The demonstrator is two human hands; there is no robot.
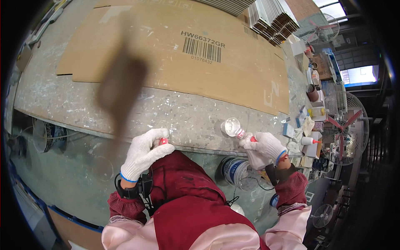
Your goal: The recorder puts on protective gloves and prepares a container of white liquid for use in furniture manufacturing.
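My left hand (145, 151), in a white knit glove with a blue cuff, is at the bench's front edge. Its fingers and thumb close around a small red thing (163, 141), mostly hidden. My right hand (266, 146), gloved alike, is closed at the same edge farther right. A bit of red (253, 139) shows at its fingertips, and a whitish bottle-like shape (256, 159) hangs under its palm. Touching or just beyond those fingers is a clear, round-ended object (232, 126) with a pinkish neck. Whether the right hand grips it cannot be told.
Flat cardboard (166, 54) covers much of the grey bench (187, 121). Stacked panels (273, 18) lie at the back right. Small boxes, bottles and a red-tipped white bottle (307, 141) crowd the right end. A bucket (241, 173) stands below; a blurred brown object (123, 81) hangs close by.
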